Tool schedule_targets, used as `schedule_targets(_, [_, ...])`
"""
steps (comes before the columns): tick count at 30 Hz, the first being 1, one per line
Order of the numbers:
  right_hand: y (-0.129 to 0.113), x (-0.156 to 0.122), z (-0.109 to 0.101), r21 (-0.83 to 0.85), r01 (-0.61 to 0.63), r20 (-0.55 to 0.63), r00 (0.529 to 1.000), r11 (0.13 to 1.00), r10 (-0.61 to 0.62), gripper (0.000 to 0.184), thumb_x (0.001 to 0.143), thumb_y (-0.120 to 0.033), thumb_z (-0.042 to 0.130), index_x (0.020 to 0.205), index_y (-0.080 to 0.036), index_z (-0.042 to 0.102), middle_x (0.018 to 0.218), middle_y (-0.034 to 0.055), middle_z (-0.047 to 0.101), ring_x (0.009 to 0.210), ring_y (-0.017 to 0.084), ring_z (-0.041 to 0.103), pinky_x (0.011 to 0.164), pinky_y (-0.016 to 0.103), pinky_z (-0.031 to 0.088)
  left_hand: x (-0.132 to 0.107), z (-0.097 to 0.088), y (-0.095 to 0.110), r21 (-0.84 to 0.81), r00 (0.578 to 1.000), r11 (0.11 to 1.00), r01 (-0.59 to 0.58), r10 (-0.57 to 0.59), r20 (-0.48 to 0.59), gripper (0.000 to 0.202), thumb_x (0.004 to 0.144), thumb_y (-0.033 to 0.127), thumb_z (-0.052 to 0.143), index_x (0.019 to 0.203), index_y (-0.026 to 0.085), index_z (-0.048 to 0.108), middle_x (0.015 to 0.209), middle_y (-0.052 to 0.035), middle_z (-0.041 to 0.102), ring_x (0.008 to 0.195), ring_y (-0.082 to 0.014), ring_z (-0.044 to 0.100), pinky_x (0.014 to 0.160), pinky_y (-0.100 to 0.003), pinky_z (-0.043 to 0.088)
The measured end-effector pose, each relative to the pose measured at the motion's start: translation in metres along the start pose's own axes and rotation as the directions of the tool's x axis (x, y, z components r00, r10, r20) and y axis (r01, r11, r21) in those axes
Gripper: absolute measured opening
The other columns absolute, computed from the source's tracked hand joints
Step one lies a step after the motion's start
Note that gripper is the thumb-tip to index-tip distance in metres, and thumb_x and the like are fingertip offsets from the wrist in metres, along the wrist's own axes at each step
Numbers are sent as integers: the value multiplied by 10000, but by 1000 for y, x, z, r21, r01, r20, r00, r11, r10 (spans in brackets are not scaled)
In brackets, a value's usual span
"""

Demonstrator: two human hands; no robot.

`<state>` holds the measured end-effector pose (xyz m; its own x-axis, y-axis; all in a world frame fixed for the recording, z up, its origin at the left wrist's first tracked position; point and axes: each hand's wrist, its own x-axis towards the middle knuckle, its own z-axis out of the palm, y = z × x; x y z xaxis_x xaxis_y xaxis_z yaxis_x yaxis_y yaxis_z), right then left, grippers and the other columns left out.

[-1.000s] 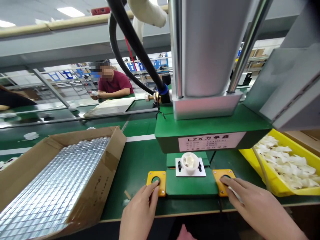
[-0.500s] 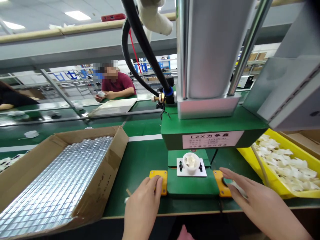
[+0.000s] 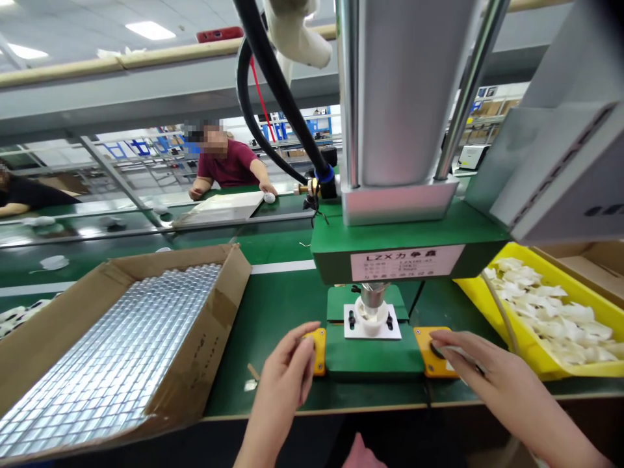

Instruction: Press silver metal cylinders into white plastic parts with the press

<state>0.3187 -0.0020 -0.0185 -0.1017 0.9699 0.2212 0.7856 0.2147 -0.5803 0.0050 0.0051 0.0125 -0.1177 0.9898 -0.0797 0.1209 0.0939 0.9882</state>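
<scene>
A green press (image 3: 385,260) stands before me, its metal ram (image 3: 373,296) down inside a round white plastic part (image 3: 366,320). That part sits on a white plate (image 3: 348,333) on the green base (image 3: 373,361). My left hand (image 3: 287,367) is at the left yellow button box (image 3: 320,354), fingers loosely bent and apart, with nothing visible in them. At the right yellow button box (image 3: 439,364), my right hand (image 3: 487,367) has its fingers over the dark button (image 3: 435,351). A thin pale piece (image 3: 465,356), too hidden to name, is held between its thumb and fingers.
To the left, a cardboard box (image 3: 214,338) holds rows of shiny metal cylinders (image 3: 131,344). A yellow bin (image 3: 492,312) of white plastic pieces (image 3: 550,305) stands at right. Black hoses (image 3: 287,91) hang beside the press. Across the bench sits a person in a maroon shirt (image 3: 229,162).
The press ram has come down into the white part. My left hand has turned and lifted somewhat off its button box. The person opposite has reached a hand out to a white item.
</scene>
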Motion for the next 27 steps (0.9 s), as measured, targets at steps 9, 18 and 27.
schedule_targets(9, [-75, 49, 0, 590, -104, 80, 994, 800, 70, 530, 766, -519, 595, 1196, -232, 481, 881, 12, 616, 688, 136, 568, 611, 258, 490, 28, 51, -2, -326, 996, 945, 26, 4, 91, 218, 796, 318, 437, 1000, 253, 476, 623, 72, 483, 280, -30, 264, 300, -195, 131])
schedule_targets(18, [-103, 93, 12, 622, -207, 256, 965, 755, 53, 385, 729, -537, 628, 845, -171, 606, 714, 10, 607, 595, 127, 554, 510, 236, 434, 23, 60, -13, -207, 998, 978, 10, 2, 55, 183, 763, 433, 494, 872, 305, 565, 547, 41, 470, 288, -59, 318, 313, -227, 161])
schedule_targets(27, [-95, 62, 2, 742, -361, 466, 883, 566, -48, 477, 750, -434, 655, 1151, -216, 515, 761, -24, 508, 576, 94, 479, 465, 217, 446, -15, -33, 28, 116, 961, 990, -75, 103, -256, 297, 772, 514, 551, 962, 290, 590, 514, 58, 381, 418, -111, 398, 410, -246, 307])
